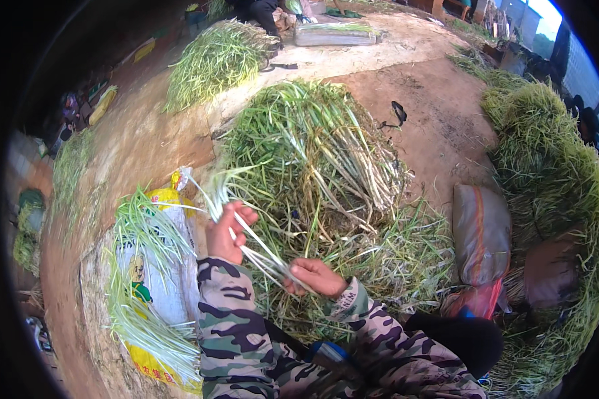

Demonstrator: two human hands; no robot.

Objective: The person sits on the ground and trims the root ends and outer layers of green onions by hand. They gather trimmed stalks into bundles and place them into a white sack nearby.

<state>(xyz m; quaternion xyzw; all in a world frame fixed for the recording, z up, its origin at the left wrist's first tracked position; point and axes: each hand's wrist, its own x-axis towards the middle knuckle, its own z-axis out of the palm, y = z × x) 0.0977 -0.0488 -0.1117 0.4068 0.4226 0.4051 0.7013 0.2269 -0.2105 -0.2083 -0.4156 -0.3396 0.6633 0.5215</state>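
Observation:
My left hand [229, 232] grips a few slender green-and-white stalks [259, 249], perhaps scallions or garlic greens, around their upper part. The lower white ends of these stalks run to my right hand [312, 276], which pinches them between thumb and fingers. Beyond both hands rises a large heap of uncleaned stalks [299, 144], with pale root ends pointing to the right. To my left, cleaned stalks [154, 331] lie in bunches on a printed white-and-yellow woven sack [154, 284]. Part of the held leaves is blurred.
Loose trimmings [404, 259] cover the ground before my knees. A stuffed sack [480, 234] with orange stripes stands at right, beside a long bank of greens [544, 134]. Farther off are another pile [219, 60], a wrapped bale [334, 35] and a seated person [259, 15]. A black strap [398, 113] lies on the floor.

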